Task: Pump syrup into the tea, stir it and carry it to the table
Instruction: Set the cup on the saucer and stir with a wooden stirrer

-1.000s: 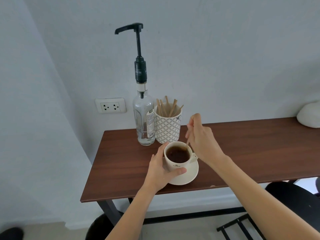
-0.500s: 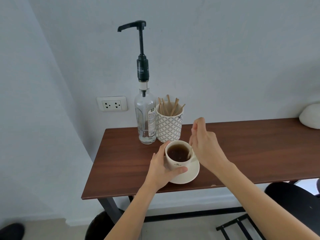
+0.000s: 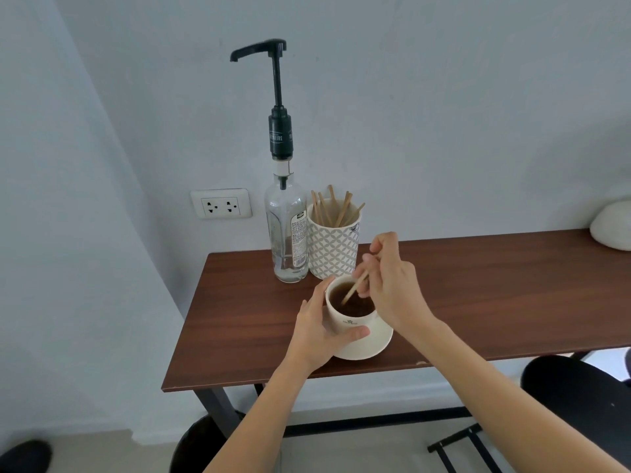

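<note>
Wooden and thin, the stir stick (image 3: 356, 287) is pinched in the fingertips of your right hand (image 3: 389, 285), slanting down to the left from that hand with its lower end in the dark tea (image 3: 353, 302). Your left hand (image 3: 319, 331) wraps the near-left side of the cream cup (image 3: 348, 319), thumb across its front, and the cup sits on a saucer (image 3: 374, 346) on the brown table (image 3: 478, 295). Just beyond your left hand stands the clear syrup bottle (image 3: 286, 233) with its black pump (image 3: 277, 97), touching or nearly touching the patterned holder of sticks (image 3: 334, 244) just beyond your right hand.
</note>
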{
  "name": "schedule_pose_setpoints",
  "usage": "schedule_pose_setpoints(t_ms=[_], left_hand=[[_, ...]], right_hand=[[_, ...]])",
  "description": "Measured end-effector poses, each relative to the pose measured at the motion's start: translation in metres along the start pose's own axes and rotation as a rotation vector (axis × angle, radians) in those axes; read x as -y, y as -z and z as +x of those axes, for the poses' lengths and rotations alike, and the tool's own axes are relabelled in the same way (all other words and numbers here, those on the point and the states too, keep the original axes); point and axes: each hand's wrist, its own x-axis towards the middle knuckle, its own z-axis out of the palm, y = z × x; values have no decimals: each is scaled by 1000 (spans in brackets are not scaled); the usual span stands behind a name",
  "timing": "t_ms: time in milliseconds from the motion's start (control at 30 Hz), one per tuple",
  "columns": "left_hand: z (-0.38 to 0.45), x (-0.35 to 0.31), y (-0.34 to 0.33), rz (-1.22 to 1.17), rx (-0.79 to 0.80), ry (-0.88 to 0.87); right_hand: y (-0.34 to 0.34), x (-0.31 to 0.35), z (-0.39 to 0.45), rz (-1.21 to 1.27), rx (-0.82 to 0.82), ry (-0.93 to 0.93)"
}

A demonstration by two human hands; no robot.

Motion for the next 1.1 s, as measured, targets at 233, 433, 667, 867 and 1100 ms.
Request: schedule_pose_setpoints(t_ms=[233, 433, 667, 867, 1100], left_hand=[[0, 0, 0, -5, -9, -7], [0, 1, 0, -1, -11, -4], [1, 3, -1, -3, -12, 0], [1, 1, 0, -11, -20, -5], [0, 1, 0, -12, -21, -3]], right_hand=[[17, -9, 5, -120, 35, 15], [10, -9, 13, -97, -19, 37], [10, -6, 11, -64, -33, 68], [18, -6, 13, -109, 17, 47], [24, -8, 16, -195, 61, 44]])
